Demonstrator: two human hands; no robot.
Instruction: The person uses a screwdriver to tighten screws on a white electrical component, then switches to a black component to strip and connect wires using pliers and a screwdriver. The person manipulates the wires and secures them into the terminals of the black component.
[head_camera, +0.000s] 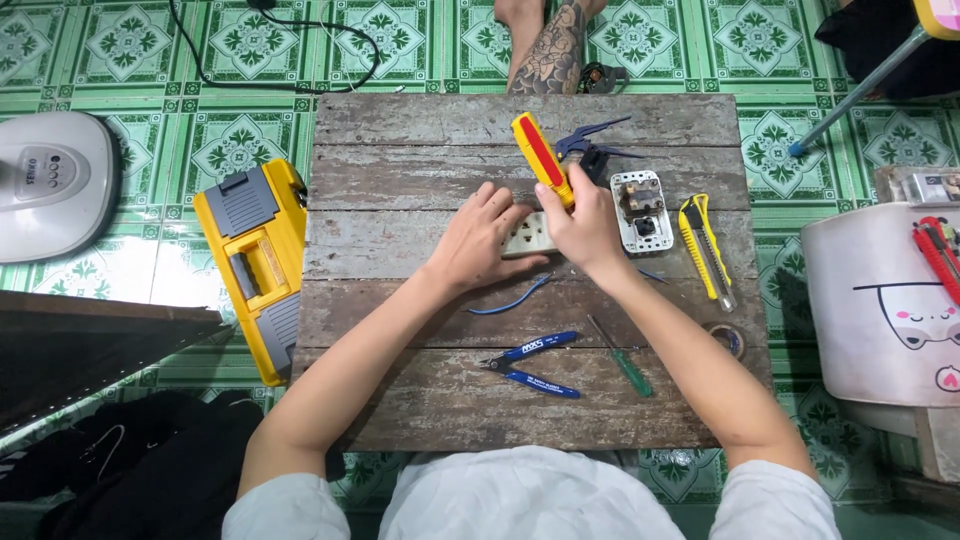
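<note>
We hold the white socket plate (527, 238) flat in the middle of the wooden surface (420, 400); our left hand (478, 243) presses on it with spread fingers so it cannot slide. Our right hand (585, 228) is closed around the yellow-red screwdriver (541, 157), tip down at the plate. Blue cutters (532, 364) and a green screwdriver (622, 358) lie near, easy to reach.

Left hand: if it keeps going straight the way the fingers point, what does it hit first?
Probably the right hand: the left hand points right along the white socket plate it rests on.
</note>
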